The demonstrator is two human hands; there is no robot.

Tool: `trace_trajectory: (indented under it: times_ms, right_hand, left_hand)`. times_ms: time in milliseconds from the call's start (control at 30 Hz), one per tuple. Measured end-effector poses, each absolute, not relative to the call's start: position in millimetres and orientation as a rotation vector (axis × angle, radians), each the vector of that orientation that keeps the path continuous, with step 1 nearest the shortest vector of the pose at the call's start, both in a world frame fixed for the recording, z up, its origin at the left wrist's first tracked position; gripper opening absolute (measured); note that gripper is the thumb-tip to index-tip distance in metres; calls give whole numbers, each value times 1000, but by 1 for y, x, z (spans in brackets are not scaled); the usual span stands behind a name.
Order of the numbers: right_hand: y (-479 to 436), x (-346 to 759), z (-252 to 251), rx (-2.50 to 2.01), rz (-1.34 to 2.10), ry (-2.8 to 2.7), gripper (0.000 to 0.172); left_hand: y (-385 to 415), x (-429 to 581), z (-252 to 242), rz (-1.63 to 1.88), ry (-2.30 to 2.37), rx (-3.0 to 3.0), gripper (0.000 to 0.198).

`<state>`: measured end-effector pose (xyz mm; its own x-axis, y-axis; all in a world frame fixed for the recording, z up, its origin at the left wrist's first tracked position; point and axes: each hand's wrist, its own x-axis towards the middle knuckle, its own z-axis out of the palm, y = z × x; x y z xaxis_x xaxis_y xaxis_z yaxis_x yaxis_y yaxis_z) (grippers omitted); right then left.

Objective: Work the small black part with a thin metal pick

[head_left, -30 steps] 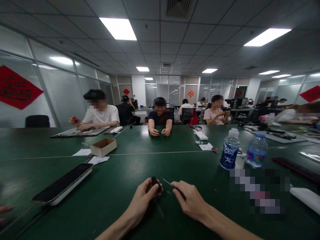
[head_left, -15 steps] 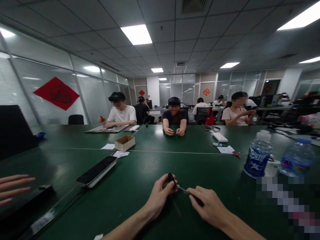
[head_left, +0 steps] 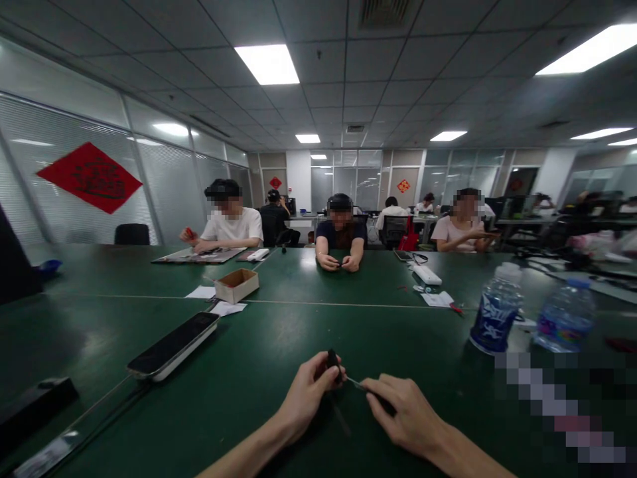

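Left hand (head_left: 307,399): clamped on small black part (head_left: 333,366), lower middle of frame.
Right hand (head_left: 405,413): clamped on thin metal pick (head_left: 356,384), its tip just beside the part.
Under both: green tabletop (head_left: 239,392).
Right of hands: bottle (head_left: 496,318), standing upright.

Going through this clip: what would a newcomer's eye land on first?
At bottom centre, the left hand grips a small black object while the right hand holds a thin metal tip beside it. Behind them stretches a long green table, and a red diamond banner hangs on the left wall.
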<state>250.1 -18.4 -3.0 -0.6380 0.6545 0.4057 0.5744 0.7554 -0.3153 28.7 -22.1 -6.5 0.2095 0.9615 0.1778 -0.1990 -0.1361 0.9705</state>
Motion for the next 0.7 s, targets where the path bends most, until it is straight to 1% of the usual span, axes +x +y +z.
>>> trace_trajectory:
  times_ms: [133, 700]
  right_hand:
    - [-19, 252, -1, -914, 199, -2468, 20]
    - [-19, 254, 1, -939, 266, -2391, 21]
  left_hand:
    - [-19, 28, -7, 1182, 837, 1328, 29]
    - [-15, 28, -12, 1173, 814, 1209, 29]
